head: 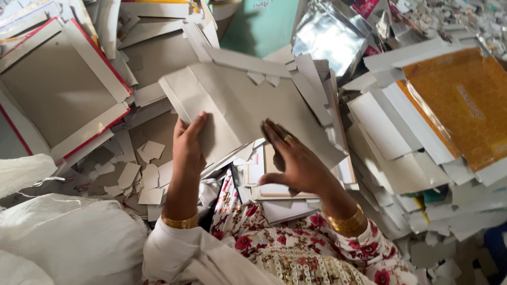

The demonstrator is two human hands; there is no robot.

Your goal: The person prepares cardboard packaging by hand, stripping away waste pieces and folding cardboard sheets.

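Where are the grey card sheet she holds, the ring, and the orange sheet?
grey card sheet (237,108), head view, middle of its face.
ring (288,138), head view, on a right-hand finger.
orange sheet (465,105), head view, its centre.

You wear a gold bangle (179,221) on your left wrist, stacked gold bangles (346,221) on the right, a ring (288,138), and white floral sleeves (364,248), perhaps beaded at the chest.

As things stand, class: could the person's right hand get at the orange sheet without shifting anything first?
Probably yes. The right hand rests open on the grey cardboard sheet, holding nothing, and the orange sheet lies uncovered on top of the stack to its right, though it looks a long stretch.
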